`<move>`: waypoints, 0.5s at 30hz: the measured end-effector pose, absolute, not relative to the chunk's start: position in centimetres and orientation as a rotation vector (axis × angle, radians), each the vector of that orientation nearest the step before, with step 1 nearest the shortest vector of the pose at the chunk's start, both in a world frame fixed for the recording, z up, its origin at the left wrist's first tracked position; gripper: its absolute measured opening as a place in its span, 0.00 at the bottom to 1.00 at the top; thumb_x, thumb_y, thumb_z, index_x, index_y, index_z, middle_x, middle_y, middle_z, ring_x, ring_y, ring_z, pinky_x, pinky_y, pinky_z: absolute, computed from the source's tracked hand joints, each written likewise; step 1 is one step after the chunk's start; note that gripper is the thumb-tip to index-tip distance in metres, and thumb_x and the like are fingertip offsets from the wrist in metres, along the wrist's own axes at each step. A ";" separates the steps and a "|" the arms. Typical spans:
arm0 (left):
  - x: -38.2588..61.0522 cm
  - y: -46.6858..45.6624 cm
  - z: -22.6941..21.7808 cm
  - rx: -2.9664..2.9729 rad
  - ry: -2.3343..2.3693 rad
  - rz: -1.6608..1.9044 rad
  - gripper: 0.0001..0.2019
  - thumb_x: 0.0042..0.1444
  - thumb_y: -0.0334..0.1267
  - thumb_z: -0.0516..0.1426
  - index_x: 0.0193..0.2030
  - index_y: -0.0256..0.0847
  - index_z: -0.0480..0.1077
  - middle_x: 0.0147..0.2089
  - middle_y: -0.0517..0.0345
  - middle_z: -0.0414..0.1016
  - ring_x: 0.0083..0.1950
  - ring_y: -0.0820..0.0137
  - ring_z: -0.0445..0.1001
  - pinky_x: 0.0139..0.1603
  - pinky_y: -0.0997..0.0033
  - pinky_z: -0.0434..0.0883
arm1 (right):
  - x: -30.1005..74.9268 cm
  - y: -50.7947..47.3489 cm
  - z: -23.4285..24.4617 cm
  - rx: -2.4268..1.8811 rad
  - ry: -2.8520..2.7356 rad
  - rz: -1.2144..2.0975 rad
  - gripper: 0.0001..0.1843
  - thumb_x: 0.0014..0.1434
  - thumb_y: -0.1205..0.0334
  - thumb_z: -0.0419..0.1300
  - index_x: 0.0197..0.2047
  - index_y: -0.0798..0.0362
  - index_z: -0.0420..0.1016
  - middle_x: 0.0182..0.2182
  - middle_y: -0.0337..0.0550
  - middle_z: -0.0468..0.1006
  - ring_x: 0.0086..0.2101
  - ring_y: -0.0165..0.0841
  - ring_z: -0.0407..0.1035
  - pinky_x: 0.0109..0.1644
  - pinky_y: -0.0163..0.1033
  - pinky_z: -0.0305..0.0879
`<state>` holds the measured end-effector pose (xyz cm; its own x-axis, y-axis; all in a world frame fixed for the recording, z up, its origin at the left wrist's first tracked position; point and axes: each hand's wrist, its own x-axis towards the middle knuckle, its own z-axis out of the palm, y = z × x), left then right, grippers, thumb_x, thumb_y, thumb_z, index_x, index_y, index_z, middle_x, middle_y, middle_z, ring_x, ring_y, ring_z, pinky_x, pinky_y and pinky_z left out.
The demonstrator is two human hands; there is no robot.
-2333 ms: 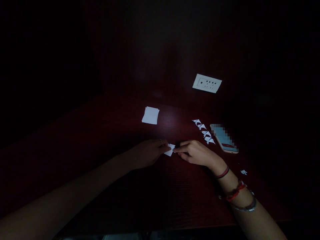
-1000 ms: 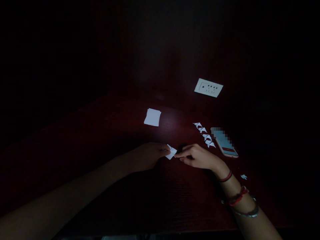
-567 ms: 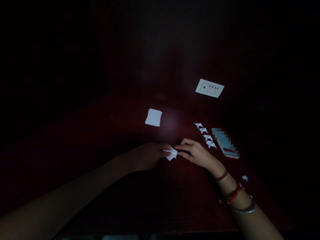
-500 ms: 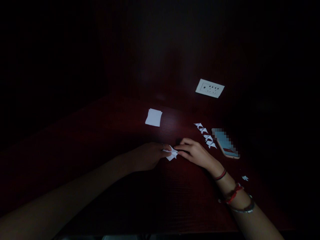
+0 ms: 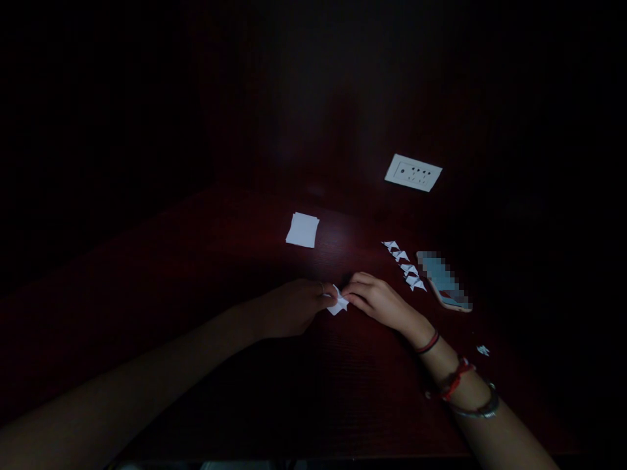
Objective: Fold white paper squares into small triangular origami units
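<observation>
A small piece of folded white paper (image 5: pixel 337 307) with pointed corners is held between my two hands, low over the dark red table. My left hand (image 5: pixel 298 305) pinches its left side, thumb on top, and covers part of it. From the right, my right hand (image 5: pixel 377 300) has its fingertips closed on the paper's right upper edge. Farther back lies a stack of square white paper sheets (image 5: pixel 302 230). To the right of my right hand, several folded white paper pieces (image 5: pixel 404 262) form a slanting row.
Beyond the folded row lies a phone (image 5: pixel 445 281), its screen blurred out. Small white scraps (image 5: pixel 482 350) sit near my right forearm. A white socket plate (image 5: pixel 414 173) is on the back wall. The table's (image 5: pixel 343 418) front edge runs along the bottom; the surroundings are very dark.
My right hand's fingertips have moved slightly left and closed together on the paper's edge. My left hand keeps its pinch. The whole view has shifted a little.
</observation>
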<state>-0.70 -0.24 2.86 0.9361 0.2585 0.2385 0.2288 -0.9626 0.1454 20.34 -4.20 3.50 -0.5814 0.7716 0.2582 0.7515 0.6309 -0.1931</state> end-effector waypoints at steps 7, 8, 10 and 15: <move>-0.7 -0.5 3.0 2.964 0.421 0.371 0.21 0.49 0.22 0.48 0.51 0.40 0.59 0.52 0.56 0.61 0.49 0.68 0.63 0.48 0.68 0.60 | 20.2 -4.2 3.4 -1.243 -2.494 0.159 0.08 0.57 0.66 0.50 0.36 0.54 0.69 0.33 0.42 0.66 0.35 0.30 0.62 0.39 0.35 0.60; -0.7 -0.5 3.1 2.961 0.429 0.367 0.22 0.49 0.22 0.48 0.51 0.41 0.59 0.52 0.56 0.61 0.48 0.68 0.64 0.48 0.69 0.60 | 20.1 -4.2 3.5 -1.249 -2.483 0.165 0.08 0.57 0.66 0.49 0.36 0.54 0.69 0.33 0.42 0.66 0.35 0.30 0.62 0.39 0.35 0.60; -0.7 -0.6 3.3 2.961 0.443 0.360 0.22 0.48 0.21 0.47 0.51 0.40 0.58 0.51 0.55 0.61 0.47 0.69 0.64 0.47 0.70 0.61 | 20.0 -4.3 3.5 -1.264 -2.457 0.180 0.07 0.57 0.67 0.49 0.36 0.54 0.68 0.32 0.42 0.66 0.34 0.30 0.62 0.39 0.34 0.60; -0.6 -0.6 3.2 3.014 0.453 0.406 0.19 0.49 0.22 0.48 0.49 0.39 0.61 0.49 0.53 0.61 0.48 0.67 0.62 0.48 0.68 0.60 | 19.8 -4.3 3.3 -1.310 -2.377 0.241 0.07 0.56 0.68 0.50 0.34 0.55 0.68 0.33 0.43 0.64 0.34 0.29 0.62 0.38 0.34 0.61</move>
